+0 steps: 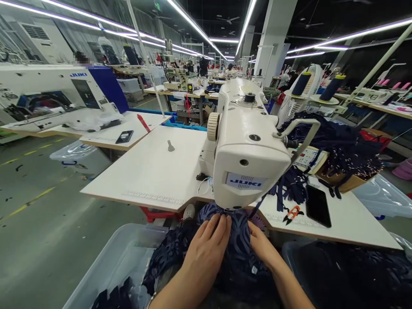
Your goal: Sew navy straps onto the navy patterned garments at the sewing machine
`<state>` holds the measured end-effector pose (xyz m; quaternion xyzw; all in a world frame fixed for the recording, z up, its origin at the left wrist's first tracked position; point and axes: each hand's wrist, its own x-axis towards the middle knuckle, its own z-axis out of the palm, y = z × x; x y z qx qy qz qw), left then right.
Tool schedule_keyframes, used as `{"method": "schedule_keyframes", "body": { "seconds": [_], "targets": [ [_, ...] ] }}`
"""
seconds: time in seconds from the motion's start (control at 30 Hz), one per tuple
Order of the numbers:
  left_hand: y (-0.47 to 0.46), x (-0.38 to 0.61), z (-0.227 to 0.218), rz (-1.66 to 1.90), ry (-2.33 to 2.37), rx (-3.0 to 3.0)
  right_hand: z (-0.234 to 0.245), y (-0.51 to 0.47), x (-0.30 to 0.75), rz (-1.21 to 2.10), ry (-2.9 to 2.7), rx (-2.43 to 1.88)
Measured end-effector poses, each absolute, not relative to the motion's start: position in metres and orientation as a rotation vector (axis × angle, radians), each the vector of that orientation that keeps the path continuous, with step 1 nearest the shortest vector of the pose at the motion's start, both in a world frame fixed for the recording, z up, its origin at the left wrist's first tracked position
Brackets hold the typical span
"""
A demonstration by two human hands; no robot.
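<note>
Dark navy patterned lace fabric (240,240) lies bunched under the head of a white JUKI sewing machine (251,159). My left hand (210,238) is on top of it, with fingers bent and close together, holding the fabric just in front of the needle area. The left thumb is hidden. On the right edge of the cloth, my right hand (260,242) grips it, its fingertips partly covered by folds. A small white label (254,270) shows on the fabric below. The needle itself is hidden by the machine head.
The white table (154,163) carries a flat grey metal piece (170,146). To the right lie orange-handled thread snips (292,214), a black phone (318,206) and navy straps (291,184). Clear plastic bins (112,249) with dark fabric flank my lap. A second machine (48,90) stands left.
</note>
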<state>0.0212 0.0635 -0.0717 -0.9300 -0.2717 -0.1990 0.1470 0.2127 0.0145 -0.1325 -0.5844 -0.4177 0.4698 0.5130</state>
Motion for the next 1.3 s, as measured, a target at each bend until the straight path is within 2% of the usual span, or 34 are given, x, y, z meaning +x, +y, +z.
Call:
{"method": "schedule_keyframes", "body": {
  "seconds": [0.2, 0.33, 0.43, 0.5, 0.6, 0.63, 0.7, 0.83, 0.93, 1.1, 1.3],
  "targets": [
    [0.066, 0.016, -0.063, -0.447, -0.691, -2.855, -0.127, 0.007, 0.234, 1.020, -0.746, -1.386],
    [0.055, 0.017, -0.037, -0.663, -0.596, -3.094, -0.102, -0.014, 0.235, 0.780, -0.713, -1.431],
    [0.042, 0.024, -0.018, -0.832, -0.588, -3.410, -0.076, -0.040, 0.216, 0.566, -0.899, -1.481],
    [0.036, 0.029, -0.013, -0.761, -0.718, -3.730, -0.060, -0.053, 0.206, 0.591, -1.159, -1.425],
    [0.039, 0.033, -0.015, -0.497, -1.196, -3.968, -0.045, -0.050, 0.220, 0.728, -1.406, -1.431],
    [0.042, 0.032, -0.017, -0.499, -1.354, -3.937, -0.043, -0.042, 0.234, 0.733, -1.370, -1.528],
    [0.050, 0.029, -0.021, -0.707, -1.525, -3.812, -0.047, -0.016, 0.274, 0.539, -1.117, -1.815],
    [0.064, 0.022, -0.022, -1.059, -1.375, -3.706, -0.077, 0.043, 0.350, 0.375, -0.922, -2.228],
    [0.071, 0.017, -0.017, -0.982, -1.278, -3.745, -0.104, 0.068, 0.371, 0.360, -0.856, -2.373],
    [0.080, 0.013, -0.015, -0.747, -1.165, -3.666, -0.121, 0.068, 0.374, 0.344, -0.854, -2.334],
    [0.084, 0.031, -0.038, -0.697, -0.886, -3.098, -0.102, 0.043, 0.384, 0.307, -0.722, -1.946]
  ]
}}
